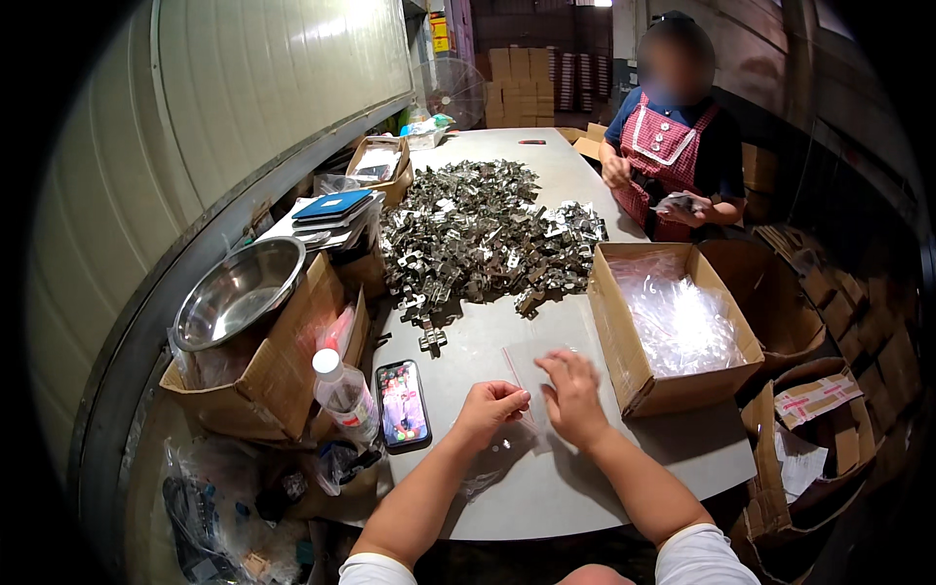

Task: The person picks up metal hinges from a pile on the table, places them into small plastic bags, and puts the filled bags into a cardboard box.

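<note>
Left grip: the bare left hand (492, 409) has thumb and forefinger pressed together on the side of a clear flat plastic bag with a red line near its top (527, 363).
Right grip: the bare right hand (574, 395) has thumb and fingers parted, the fingers blurred, over the bag's right part; whether it touches the plastic I cannot tell.
Bag: between the two hands, above the pale grey worktop (507, 327), toward the middle of its near edge.
Loose plastic: crumpled clear film (480, 485) lies at the near edge, below the left hand.
Phone: a black smartphone with a lit screen (402, 405) lies by the left edge, left of the left hand.
Bottle: a clear plastic bottle with a white cap (348, 395) stands just beside the phone, at the left edge.
Packet box: an open brown cardboard box (612, 336) filled with clear plastic packets (678, 322) stands at the right edge.
Metal heap: a broad pile of small silvery metal parts (478, 234) covers the middle, toward the far edge.
Bowl: a round shiny steel bowl (239, 297) sits on a brown carton (278, 390) beyond the left edge.
Co-worker: a person in a red checked apron (663, 156) is beside the right edge, hands raised.
</note>
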The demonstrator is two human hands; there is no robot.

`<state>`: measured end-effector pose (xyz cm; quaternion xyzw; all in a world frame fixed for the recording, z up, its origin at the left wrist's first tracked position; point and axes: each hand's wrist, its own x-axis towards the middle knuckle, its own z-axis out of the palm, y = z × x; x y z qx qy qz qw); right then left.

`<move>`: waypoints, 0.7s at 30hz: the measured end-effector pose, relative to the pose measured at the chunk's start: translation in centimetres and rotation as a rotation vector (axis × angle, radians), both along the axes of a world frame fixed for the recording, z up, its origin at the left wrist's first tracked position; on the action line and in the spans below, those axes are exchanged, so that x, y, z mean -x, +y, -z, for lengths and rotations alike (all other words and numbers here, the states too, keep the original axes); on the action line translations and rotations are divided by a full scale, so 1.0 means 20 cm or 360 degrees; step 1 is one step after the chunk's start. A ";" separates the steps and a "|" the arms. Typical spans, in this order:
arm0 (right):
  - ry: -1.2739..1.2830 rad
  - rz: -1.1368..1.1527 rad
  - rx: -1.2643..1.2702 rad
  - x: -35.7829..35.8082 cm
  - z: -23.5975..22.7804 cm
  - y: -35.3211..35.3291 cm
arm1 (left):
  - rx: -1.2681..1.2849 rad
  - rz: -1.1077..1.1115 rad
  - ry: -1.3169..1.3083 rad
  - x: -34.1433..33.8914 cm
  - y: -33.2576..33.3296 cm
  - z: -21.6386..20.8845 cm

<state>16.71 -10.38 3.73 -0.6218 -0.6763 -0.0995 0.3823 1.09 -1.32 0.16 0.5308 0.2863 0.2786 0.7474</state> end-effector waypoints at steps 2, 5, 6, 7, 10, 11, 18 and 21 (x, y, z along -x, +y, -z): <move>0.0684 -0.0493 0.0175 0.05 -0.03 -0.02 | -0.0026 -0.0049 -0.0028 -0.01 -0.02 0.00; 0.0620 -0.0584 0.0084 0.08 -0.02 -0.04 | -0.0101 -0.0214 -0.0067 -0.01 -0.05 -0.04; 0.0614 -0.0568 0.0080 0.08 0.00 -0.04 | -0.0102 -0.0198 -0.0074 -0.02 -0.05 -0.04; 0.0729 -0.0572 0.0151 0.07 0.01 -0.04 | -0.0201 -0.0221 -0.0079 -0.02 -0.06 -0.03; 0.0903 -0.0577 0.0136 0.03 0.05 -0.01 | -0.0344 -0.0215 -0.0105 -0.04 -0.07 -0.03; 0.1041 -0.0549 0.0131 0.02 0.05 -0.01 | -0.0418 -0.0251 -0.0095 -0.05 -0.08 -0.04; 0.1017 -0.0454 -0.0022 0.03 0.07 0.00 | -0.0572 -0.0322 -0.0068 -0.06 -0.08 -0.01; 0.0524 -0.0221 -0.0103 0.00 0.05 0.00 | -0.0894 -0.0334 0.0214 -0.07 -0.08 0.04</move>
